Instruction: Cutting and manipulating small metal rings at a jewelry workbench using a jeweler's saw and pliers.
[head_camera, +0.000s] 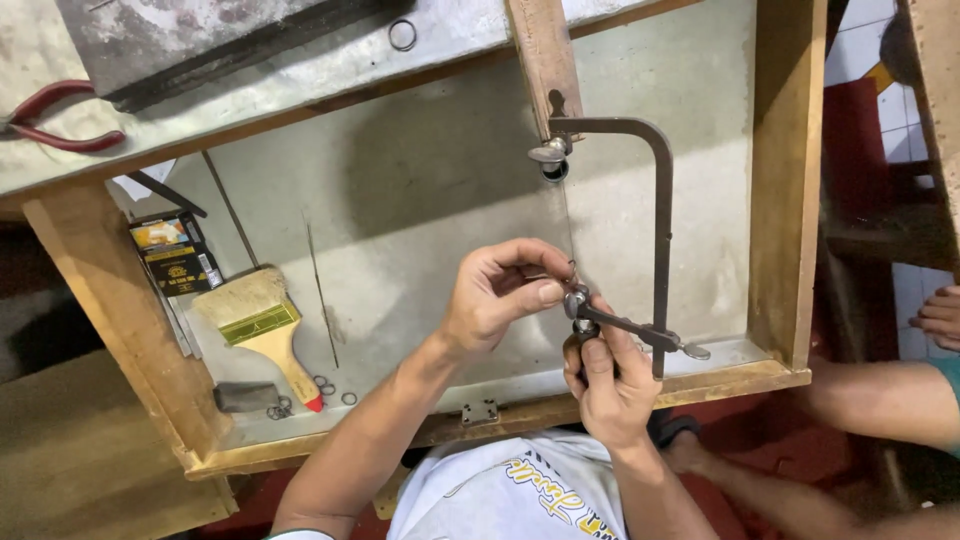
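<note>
- The jeweller's saw frame (660, 230) is held upright over the drawer tray (420, 200), its top pressed against the wooden bench pin (545, 55).
- Its handle is gripped tight by the right hand (610, 385).
- The lower blade clamp (577, 300) is pinched by the left hand (500, 295).
- A paintbrush (265, 325) is seen well apart, left.

Up top runs the tabletop (300, 75), grey and scuffed, with red-handled pliers (55, 118) lying at its left edge, a dark metal block (200, 35) beside them and a small wire ring (402, 35) further right. Below it sits a wooden-framed tray (420, 170) with a pale grey floor. On that floor: a flat paintbrush (262, 322) with a red-tipped handle, a small printed box (175, 255), a dark grey slab (245, 397), a few little rings (325, 385) and thin wire rods (320, 290).
</note>
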